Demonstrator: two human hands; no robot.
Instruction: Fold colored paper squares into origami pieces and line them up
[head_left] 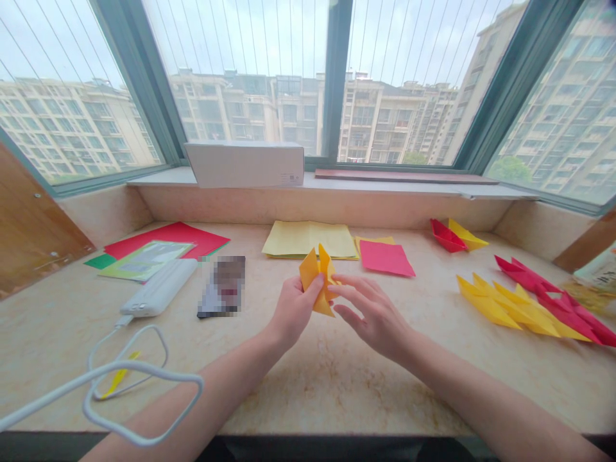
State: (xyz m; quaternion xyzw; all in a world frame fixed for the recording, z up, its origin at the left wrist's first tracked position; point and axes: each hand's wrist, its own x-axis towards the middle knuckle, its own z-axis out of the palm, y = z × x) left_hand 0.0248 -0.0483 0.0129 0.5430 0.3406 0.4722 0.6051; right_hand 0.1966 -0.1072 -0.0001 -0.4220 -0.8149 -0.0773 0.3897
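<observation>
Hands, left [292, 309], right [376, 319], fingertips [337, 289] on paper [316, 274]

two hands [294, 309] [378, 319], one folded yellow paper [317, 277], two paper boats [445, 236] [468, 238], one power bank [158, 288], one white box [245, 164]

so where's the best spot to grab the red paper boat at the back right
Probably pinch the red paper boat by its raised near side wall, thumb inside and finger outside, coming down from above on its left. The yellow boat sits tight against its right side and the stone wall rises close behind it, so the left and front look the freest ways in.
</observation>
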